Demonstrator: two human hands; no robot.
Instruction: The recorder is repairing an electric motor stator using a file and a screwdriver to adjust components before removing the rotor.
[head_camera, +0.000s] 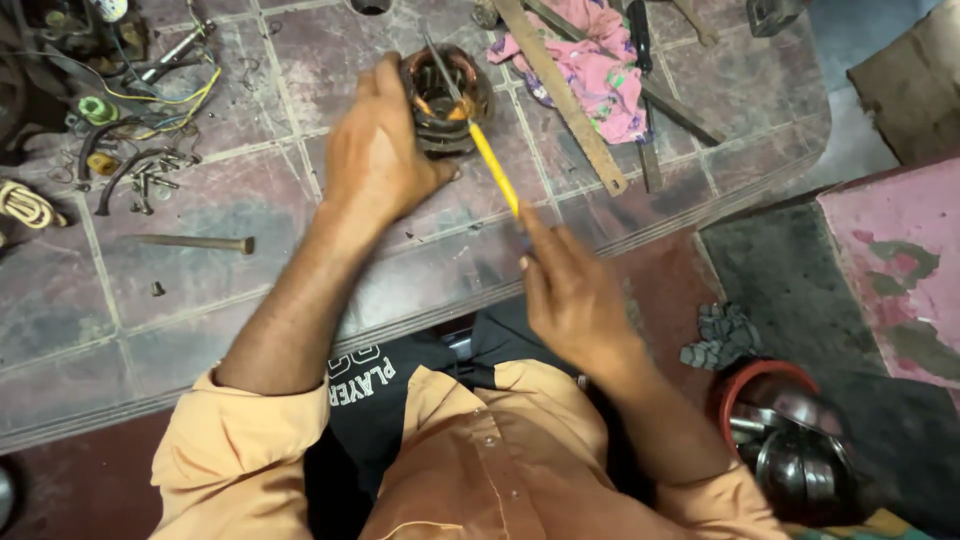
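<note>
Stator (447, 100): a squat ring of dark laminated steel with coppery windings showing inside, standing on the worktable (250, 260) toward its middle, back from the near edge. Left hand (375, 155) wrapped about its left flank, fingers curled over the rim, thumb low against the base. Right hand (570, 295) out beyond the near edge, fingers pinched on the end of a screwdriver (490, 160): slim yellow handle, thin grey metal shaft slanting up and left into the ring's hollow.

Worktable: tile-patterned surface, dull mauve with pale joints, scuffed and grimy, its right corner rounded.

Toward the far edge, right of the stator: crumpled pink floral cloth (595, 70), soft and creased, with a long flat rusty metal strip (560, 90) laid diagonally across it.

Left half: a plain steel rod (195, 242) lying flat; a scatter of small bolts and screws (150, 185); yellow and black wires (170, 95) near the far left corner.

Off the table, at right: a round shiny metal vessel with red rim (790, 440).
</note>
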